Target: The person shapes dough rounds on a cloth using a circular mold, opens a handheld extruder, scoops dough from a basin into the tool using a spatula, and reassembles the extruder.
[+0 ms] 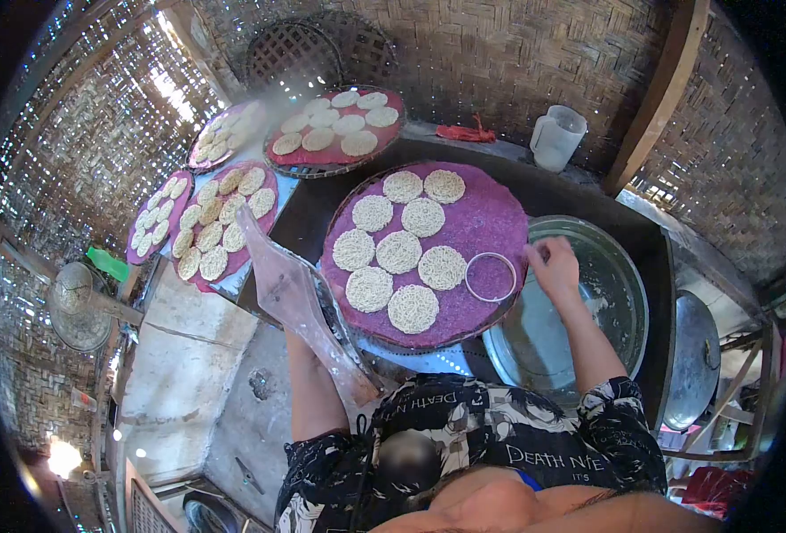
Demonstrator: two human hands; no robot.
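Woven walls [535,62] with daylight in their gaps enclose the room. Near its middle is a round tray [491,213] covered in purple cloth, the landmark for all that follows. Nine pale noodle-like discs [398,252] lie flat on it, mostly toward its left and middle, and a thin ring [467,278] lies near its right rim, with bare cloth above.

At that rim is the right hand [555,265], fingers bent; whether its grip is clamped on the edge or only rests beside it, I cannot tell. To the tray's left, a pinkish strip [291,280] slants across the left forearm [315,382] and hides most or all of the left hand, so its grip cannot be told either.

Just right of the tray, and partly beneath it, is a wide basin [619,302]. Beyond the tray is another laden tray [311,158]; more trays [267,222] stand to its left, and a jug [559,138] beyond to its right.

Uneven support from the hands could tip the tray; the ring, so near the edge, seems likeliest to slide off into the basin. A sharp jolt could make neighbouring discs overlap or break.
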